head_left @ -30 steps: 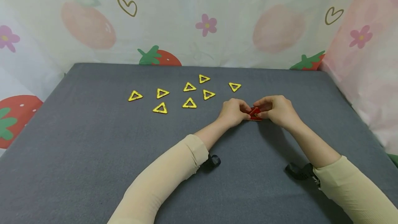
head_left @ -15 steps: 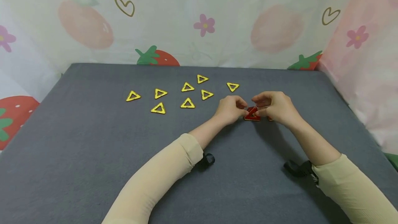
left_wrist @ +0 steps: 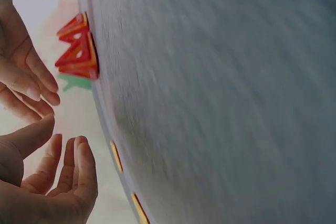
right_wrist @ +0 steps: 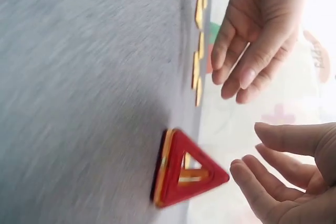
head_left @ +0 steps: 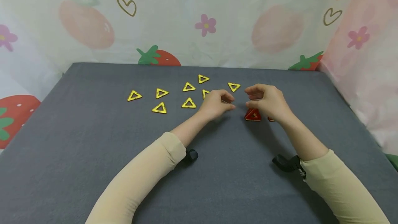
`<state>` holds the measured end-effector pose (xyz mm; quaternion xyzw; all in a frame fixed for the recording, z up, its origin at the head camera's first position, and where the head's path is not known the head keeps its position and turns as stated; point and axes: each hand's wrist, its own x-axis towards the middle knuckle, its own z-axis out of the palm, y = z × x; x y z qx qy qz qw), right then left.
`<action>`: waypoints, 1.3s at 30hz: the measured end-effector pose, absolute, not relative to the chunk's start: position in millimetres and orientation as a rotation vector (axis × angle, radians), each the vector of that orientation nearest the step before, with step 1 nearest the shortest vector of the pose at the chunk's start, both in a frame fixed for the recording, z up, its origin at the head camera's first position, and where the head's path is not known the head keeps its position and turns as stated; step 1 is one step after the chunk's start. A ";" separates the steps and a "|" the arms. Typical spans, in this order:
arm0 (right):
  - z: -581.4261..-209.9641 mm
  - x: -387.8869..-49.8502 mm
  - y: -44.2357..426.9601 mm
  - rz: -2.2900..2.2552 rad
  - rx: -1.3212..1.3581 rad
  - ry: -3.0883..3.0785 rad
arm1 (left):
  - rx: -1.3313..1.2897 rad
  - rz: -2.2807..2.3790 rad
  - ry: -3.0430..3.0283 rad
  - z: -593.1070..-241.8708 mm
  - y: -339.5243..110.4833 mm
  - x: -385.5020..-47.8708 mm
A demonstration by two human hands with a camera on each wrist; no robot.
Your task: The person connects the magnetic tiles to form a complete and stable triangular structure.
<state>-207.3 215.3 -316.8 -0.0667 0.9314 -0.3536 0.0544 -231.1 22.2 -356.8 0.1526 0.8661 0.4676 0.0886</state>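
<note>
Red triangular pieces joined into an upright shape [head_left: 253, 115] stand on the grey table, also seen as a red triangle [right_wrist: 174, 179] in the right wrist view. In the left wrist view two red shapes [left_wrist: 79, 56] appear side by side. My right hand [head_left: 268, 101] hovers just above and behind the red shape, fingers apart, holding nothing. Left of it my left hand [head_left: 216, 104] is raised over the table, thumb and fingers parted and empty. Part of another red piece [head_left: 271, 119] shows beneath my right wrist.
Several flat yellow triangles [head_left: 189, 103] lie spread over the back middle and left of the table [head_left: 93, 148]. One yellow triangle [head_left: 234, 86] lies behind the gap between the hands. A printed curtain [head_left: 230, 6] hangs behind the table.
Both hands have let go of the red shape. The left hand has moved left and partly covers a yellow triangle; the right hand has lifted and shifted slightly left.
</note>
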 end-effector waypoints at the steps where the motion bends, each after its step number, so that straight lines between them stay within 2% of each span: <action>1: -316.3 -208.4 212.3 -1.084 -0.199 2.828 | 0.454 1.393 2.584 -356.3 17.8 -231.1; 12: -320.4 -226.0 185.5 -1.147 -0.156 2.808 | 0.406 1.386 2.633 -350.7 -41.0 -230.8; 20: -321.6 -243.4 177.5 -1.215 -0.106 2.771 | 0.250 1.444 2.652 -337.4 -100.6 -234.8; 28: -321.3 -261.9 172.7 -1.229 -0.024 2.759 | 0.189 1.351 2.613 -343.6 -157.9 -237.9; 39: -323.0 -281.8 171.1 -1.138 0.073 2.753 | 0.252 1.200 2.530 -355.4 -181.9 -236.5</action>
